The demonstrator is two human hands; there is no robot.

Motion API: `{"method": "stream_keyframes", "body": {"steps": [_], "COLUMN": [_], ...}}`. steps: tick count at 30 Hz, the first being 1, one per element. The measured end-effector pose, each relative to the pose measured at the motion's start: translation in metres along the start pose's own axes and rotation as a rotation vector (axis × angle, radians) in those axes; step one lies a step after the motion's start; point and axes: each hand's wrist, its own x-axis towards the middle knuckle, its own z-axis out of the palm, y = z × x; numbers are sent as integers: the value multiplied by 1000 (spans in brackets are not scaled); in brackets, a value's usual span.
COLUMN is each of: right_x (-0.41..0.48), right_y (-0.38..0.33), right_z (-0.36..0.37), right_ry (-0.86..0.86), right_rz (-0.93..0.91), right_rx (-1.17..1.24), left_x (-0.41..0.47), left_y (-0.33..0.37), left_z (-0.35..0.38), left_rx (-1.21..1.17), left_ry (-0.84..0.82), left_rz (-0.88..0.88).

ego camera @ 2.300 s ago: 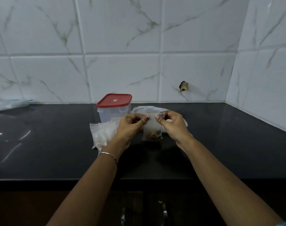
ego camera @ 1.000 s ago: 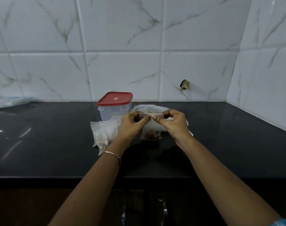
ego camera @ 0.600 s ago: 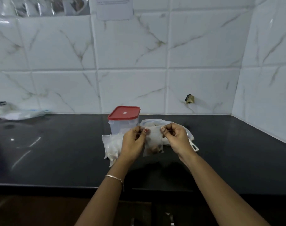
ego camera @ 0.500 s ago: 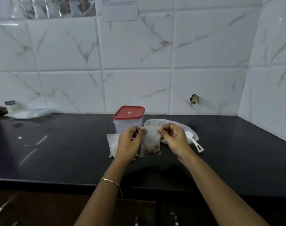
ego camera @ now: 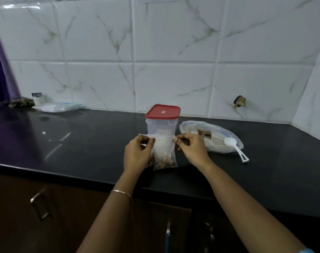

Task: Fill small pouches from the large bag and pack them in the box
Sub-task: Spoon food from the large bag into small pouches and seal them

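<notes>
A small clear pouch (ego camera: 164, 154) with brown pieces at its bottom hangs upright over the black counter. My left hand (ego camera: 137, 155) pinches its top left corner and my right hand (ego camera: 191, 149) pinches its top right corner. Just behind it stands the clear plastic box (ego camera: 162, 127) with its red lid (ego camera: 163, 111) on. The large bag (ego camera: 210, 138) lies open to the right of the box, with brown contents showing. A white plastic spoon (ego camera: 236, 149) rests on the bag's right side. The other pouches are hidden behind my left hand.
The black counter (ego camera: 82, 143) ends at a front edge just below my hands, with a cabinet handle (ego camera: 39, 207) beneath. At the far left lie a plastic bag (ego camera: 57, 107), a small jar (ego camera: 36, 98) and a dark lump (ego camera: 21, 102). Tiled walls close the back and right.
The camera has lifted and pulled back, so more counter and cabinet show. Both hands still hold the pouch's top, now a little wider apart, with the pouch in front of the box.
</notes>
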Motion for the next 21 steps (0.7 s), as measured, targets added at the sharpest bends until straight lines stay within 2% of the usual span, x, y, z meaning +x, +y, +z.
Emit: {"method": "stream_keyframes", "body": {"steps": [5,9,12,14,17,19,21], "right_x": [-1,-5,-12,-19,-33,-43,-49], "right_y": [3,12,26,35,46,49,52], "right_z": [-16,-45,-83,-112,-149,-161,-162], "right_ry": [77,196,294,354,363,337,265], "right_rz": [34,53,23,56,171,245,304], "right_rx": [-12,-7,-150,-316,-458,-513,-592], "left_x": [-5,-8,-13,-15,-23,-31,-36], "left_y": [4,9,29,45,66,76,77], "left_z": [0,6,23,41,73,98,122], "left_rx": [51,156,214,216,145,267,505], "left_ry": [0,141,216,149,-51,-210,-342], "left_rz": [26,298,497,604,663,672,690]}}
